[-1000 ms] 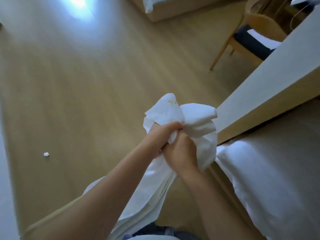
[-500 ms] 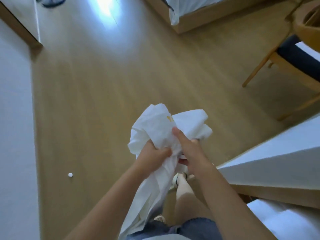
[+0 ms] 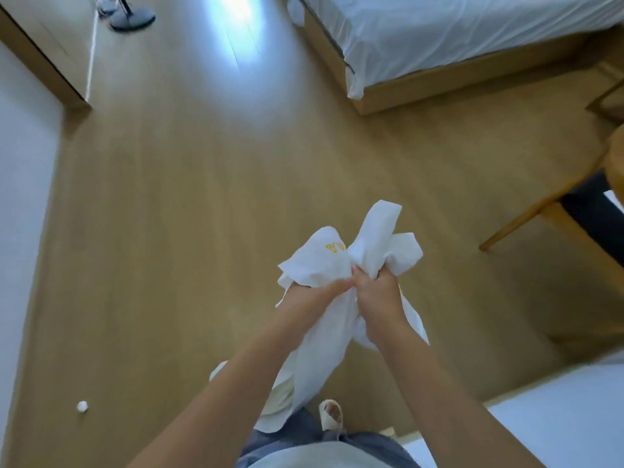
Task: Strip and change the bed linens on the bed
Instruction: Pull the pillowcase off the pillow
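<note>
Looking down, we see a bedroom floor (image 3: 175, 214) of pale wood boards. A white wall (image 3: 20, 197) runs along the far left edge. At the floor's top left corner stands the round grey base of a stand (image 3: 132, 20), beside a wooden panel (image 3: 40, 38). Near the bottom left corner lies a small white scrap (image 3: 82, 406), well apart from everything else.

In the middle, two bare forearms reach forward and the hands meet above the floor, touching each other. The left hand (image 3: 312, 297) has its fingers closed over a bunched white linen (image 3: 317, 265), which carries a small yellow mark (image 3: 336, 247) near its top fold. The right hand (image 3: 374, 292) makes a tight fist round the same linen. Folds stick up out of the fist, and the rest hangs down between the arms toward the person's blue shorts (image 3: 297, 434). The linen is held above the floor, well apart from the bed. Just right of its hanging end we see one foot (image 3: 332, 413) in a pale sandal.

At the floor's top right corner stands the bed (image 3: 456, 32), its mattress under a white sheet on a wooden frame (image 3: 456, 81). Part of a wooden chair (image 3: 540, 205) with a dark seat shows at the right edge. A flat white surface (image 3: 557, 420) fills the bottom right corner; we cannot tell what it is.
</note>
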Demonstrator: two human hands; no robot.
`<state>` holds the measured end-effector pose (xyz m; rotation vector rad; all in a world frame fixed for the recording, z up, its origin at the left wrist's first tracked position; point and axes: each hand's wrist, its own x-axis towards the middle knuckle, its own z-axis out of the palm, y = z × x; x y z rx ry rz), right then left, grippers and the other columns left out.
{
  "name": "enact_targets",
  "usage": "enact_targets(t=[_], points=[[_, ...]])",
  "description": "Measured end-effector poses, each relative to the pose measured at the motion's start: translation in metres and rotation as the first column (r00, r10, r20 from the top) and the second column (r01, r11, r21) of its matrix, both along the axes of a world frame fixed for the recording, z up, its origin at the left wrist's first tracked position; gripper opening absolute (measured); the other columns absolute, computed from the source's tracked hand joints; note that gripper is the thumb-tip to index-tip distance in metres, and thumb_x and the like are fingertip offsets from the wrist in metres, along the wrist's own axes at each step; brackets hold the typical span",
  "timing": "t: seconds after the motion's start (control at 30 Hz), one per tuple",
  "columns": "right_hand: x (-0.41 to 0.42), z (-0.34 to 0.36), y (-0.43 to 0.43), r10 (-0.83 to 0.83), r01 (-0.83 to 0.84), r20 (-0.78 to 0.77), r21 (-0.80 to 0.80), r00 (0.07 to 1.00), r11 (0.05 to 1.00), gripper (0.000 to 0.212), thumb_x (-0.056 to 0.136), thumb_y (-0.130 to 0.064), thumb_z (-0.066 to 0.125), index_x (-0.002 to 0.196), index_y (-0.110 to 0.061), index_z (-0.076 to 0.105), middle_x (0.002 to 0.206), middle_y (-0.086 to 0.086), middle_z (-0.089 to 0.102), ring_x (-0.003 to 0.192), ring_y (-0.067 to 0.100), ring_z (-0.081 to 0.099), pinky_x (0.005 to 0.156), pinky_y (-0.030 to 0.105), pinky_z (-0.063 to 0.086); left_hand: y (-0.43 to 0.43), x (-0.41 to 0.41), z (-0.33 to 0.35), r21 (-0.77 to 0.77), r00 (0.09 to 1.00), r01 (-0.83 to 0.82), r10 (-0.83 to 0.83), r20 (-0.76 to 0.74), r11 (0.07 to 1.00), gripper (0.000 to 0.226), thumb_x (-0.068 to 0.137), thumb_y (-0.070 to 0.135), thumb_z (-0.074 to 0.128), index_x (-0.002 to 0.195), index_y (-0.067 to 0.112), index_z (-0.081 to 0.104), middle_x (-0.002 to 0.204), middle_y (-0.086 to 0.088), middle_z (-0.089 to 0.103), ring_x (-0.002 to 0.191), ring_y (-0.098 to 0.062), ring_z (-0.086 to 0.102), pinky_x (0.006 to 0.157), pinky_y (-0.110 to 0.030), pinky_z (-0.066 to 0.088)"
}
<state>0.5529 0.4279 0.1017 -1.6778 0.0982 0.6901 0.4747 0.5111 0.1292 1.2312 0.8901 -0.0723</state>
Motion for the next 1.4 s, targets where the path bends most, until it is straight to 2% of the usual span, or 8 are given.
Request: enact_targets(t=[0.1,0.33,0.5,0.67,0.77,1.03,1.23,1.4], points=[[0.066,0.001,0.027,-0.014,0.013,0.024,0.035,1.000,0.999,0.020,0.092,-0.024,0.057,0.110,-0.017,0.056,0.097,0.001,0.067,0.094,0.021,0.065,0.086,0.042,0.052,0.032,0.070,-0.006,0.096,0.999,-0.032,0.036,-0.035,0.995,0.019,0.080,0.023,0.071,0.098,0.018,0.067,0.082,0.003,0.072,0.073,-0.008,0.069,0.055,-0.017,0.051],[0.231,-0.002,0.104,-0.220,0.216,0.016,0.118,0.975,0.969,0.024,0.096,-0.019,0.053,0.119,-0.017,0.058,0.108,0.004,0.067,0.099,0.023,0.064,0.089,0.043,0.052,0.130,0.252,-0.014,0.525,0.988,0.125,-0.154,0.011,0.842,0.018,0.083,0.006,0.053,0.076,0.022,0.056,0.073,0.002,0.058,0.090,-0.038,0.061,0.074,-0.045,0.050],[0.353,0.006,0.122,-0.312,0.307,0.118,0.057,0.943,0.950,0.012,0.096,-0.022,0.051,0.092,-0.031,0.058,0.094,-0.015,0.065,0.091,0.009,0.063,0.074,0.026,0.051,0.190,0.377,-0.009,0.640,0.979,0.182,-0.197,-0.048,0.747,0.010,0.088,0.007,0.047,0.081,0.010,0.052,0.089,-0.021,0.063,0.093,-0.040,0.058,0.071,-0.040,0.046],[0.455,0.006,0.148,-0.247,0.250,0.196,0.007,0.949,0.968,0.009,0.096,-0.023,0.048,0.099,-0.030,0.053,0.086,-0.021,0.058,0.073,-0.010,0.056,0.052,0.005,0.040,0.206,0.489,0.002,0.740,0.954,0.254,-0.286,-0.087,0.623,0.013,0.091,0.011,0.043,0.080,0.014,0.051,0.077,-0.005,0.059,0.084,-0.030,0.061,0.070,-0.037,0.047],[0.524,0.003,0.158,-0.219,0.220,0.200,0.013,0.955,0.975,0.008,0.096,-0.024,0.048,0.101,-0.030,0.052,0.089,-0.017,0.060,0.079,-0.007,0.057,0.063,0.014,0.044,0.214,0.558,-0.007,0.746,0.950,0.272,-0.293,-0.108,0.608,0.014,0.092,0.011,0.044,0.081,0.011,0.053,0.078,-0.006,0.061,0.084,-0.029,0.062,0.076,-0.043,0.052],[0.744,0.001,0.154,-0.130,0.132,0.223,0.005,0.966,0.991,0.012,0.098,-0.025,0.046,0.109,-0.023,0.051,0.097,-0.010,0.061,0.088,0.004,0.056,0.071,0.021,0.042,0.203,0.762,-0.017,0.873,0.962,0.256,-0.201,-0.186,0.414,0.017,0.089,0.021,0.053,0.073,0.015,0.051,0.060,0.005,0.049,0.061,-0.014,0.053,0.044,-0.015,0.024],[0.898,0.021,0.152,-0.047,0.049,0.229,-0.003,0.972,0.999,0.006,0.096,-0.034,0.048,0.091,-0.037,0.050,0.092,-0.014,0.061,0.084,0.002,0.058,0.060,0.018,0.041,0.197,0.895,0.000,0.897,0.970,0.082,-0.241,0.028,0.434,0.018,0.081,0.005,0.068,0.067,0.010,0.058,0.062,-0.008,0.058,0.059,-0.018,0.054,0.055,-0.027,0.047],[1.027,0.017,0.164,-0.005,0.023,0.239,-0.072,0.971,0.997,0.009,0.096,-0.040,0.048,0.086,-0.039,0.049,0.089,-0.018,0.059,0.081,0.001,0.057,0.057,0.016,0.039,0.217,1.025,-0.017,0.707,0.979,0.192,-0.180,-0.093,0.681,0.024,0.083,0.030,0.066,0.092,0.008,0.059,0.080,-0.006,0.064,0.075,-0.025,0.061,0.069,-0.036,0.052]])
